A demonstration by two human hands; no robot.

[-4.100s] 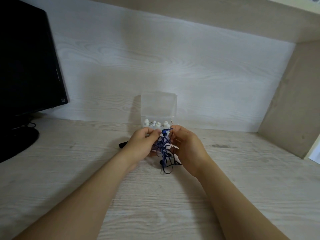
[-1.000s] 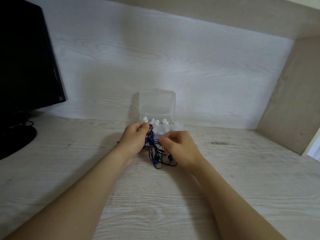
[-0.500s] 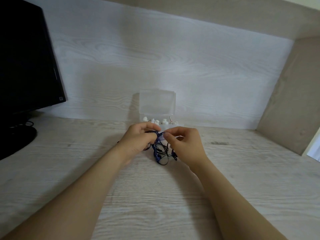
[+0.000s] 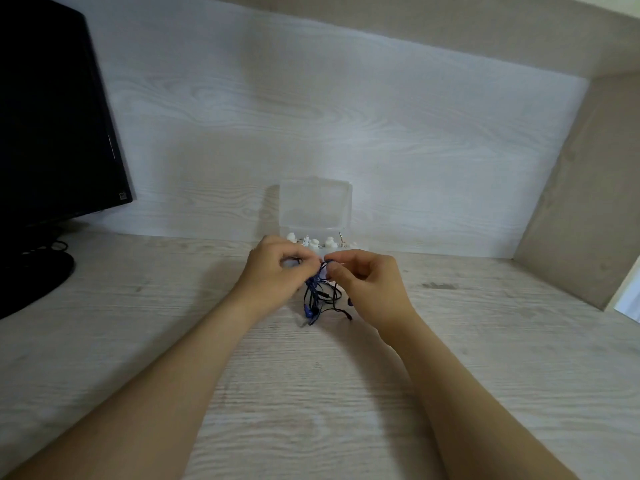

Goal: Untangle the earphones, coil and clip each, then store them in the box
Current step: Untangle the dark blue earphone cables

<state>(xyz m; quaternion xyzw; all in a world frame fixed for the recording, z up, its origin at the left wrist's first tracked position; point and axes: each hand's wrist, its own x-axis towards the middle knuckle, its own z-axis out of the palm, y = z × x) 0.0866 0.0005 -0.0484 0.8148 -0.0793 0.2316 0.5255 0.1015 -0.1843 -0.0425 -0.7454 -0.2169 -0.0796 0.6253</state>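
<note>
**A:** Obs. 1: location of the tangled dark blue earphone cord (image 4: 320, 299)?

**B:** Directly in front of the clear plastic box with its lid raised (image 4: 315, 206), near its front wall. The top of the tangle is held up. Loops and small blue earbuds hang down toward the pale wood-grain tabletop (image 4: 311, 393). Cannot tell whether the lowest loop touches it.

**A:** Obs. 2: left hand (image 4: 277, 275)?

**B:** In front of the box's left corner. Fingers (image 4: 306, 263) are curled with tips together, pinching the top of the cord.

**A:** Obs. 3: right hand (image 4: 370, 285)?

**B:** In front of the box's right corner, just beside the left hand. Thumb and forefinger (image 4: 334, 270) are clamped on a strand at the top of the tangle, and the other fingers are curled under.

**A:** Box contents?

**B:** Small white pieces (image 4: 313, 243) show along the front rim, too small to identify.

**A:** Surroundings?

**B:** A black flat monitor (image 4: 52, 116) stands well to the left of the box. A white wood-grain back panel (image 4: 346, 116) is directly behind the box
</note>
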